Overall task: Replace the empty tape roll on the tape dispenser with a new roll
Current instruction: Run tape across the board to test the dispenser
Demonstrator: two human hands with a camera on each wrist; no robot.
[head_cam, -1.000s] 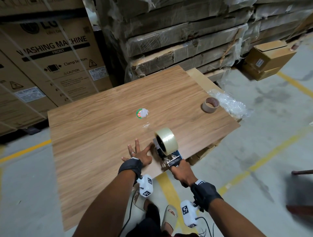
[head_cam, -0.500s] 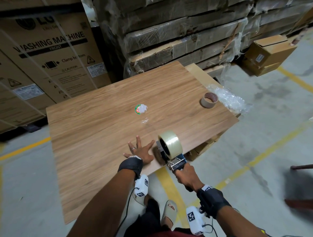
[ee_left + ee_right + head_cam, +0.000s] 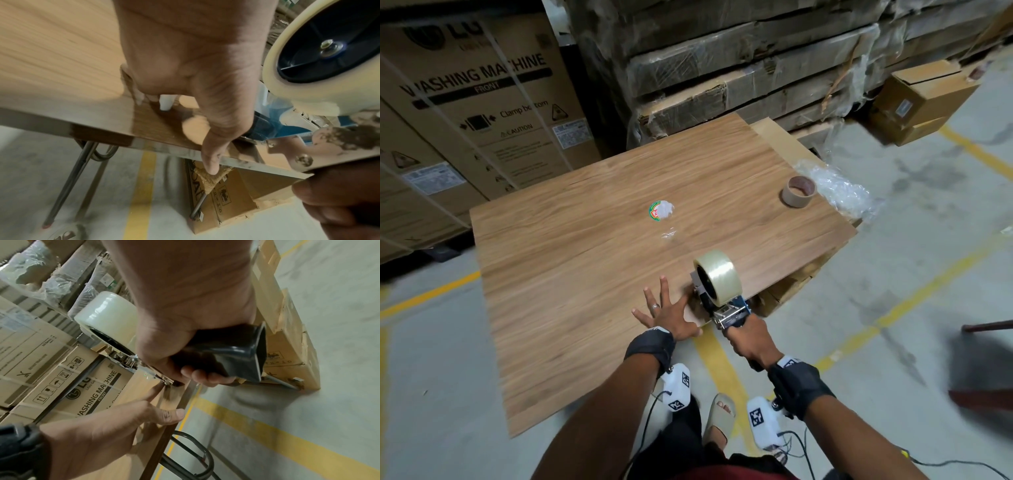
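Observation:
A new clear tape roll (image 3: 719,275) (image 3: 304,91) (image 3: 107,311) sits on the wheel of the tape dispenser (image 3: 729,311) at the near edge of the wooden table (image 3: 585,274). My right hand (image 3: 751,341) (image 3: 185,331) grips the dispenser's black handle (image 3: 236,356), just off the table edge. My left hand (image 3: 667,315) (image 3: 185,65) lies flat with spread fingers on the table, left of the dispenser, its thumb close to the dispenser's front. The empty cardboard core (image 3: 798,192) stands at the table's far right.
A crumpled wrapper with a green and red label (image 3: 661,210) lies mid-table, a scrap of clear film (image 3: 668,234) near it. Crumpled plastic wrap (image 3: 839,192) hangs off the right edge. Cartons (image 3: 482,113) and wrapped stacks (image 3: 739,68) stand behind; a box (image 3: 226,203) lies under the table.
My right hand has drawn the dispenser a little toward me along the table's near edge. My left hand stays flat on the table.

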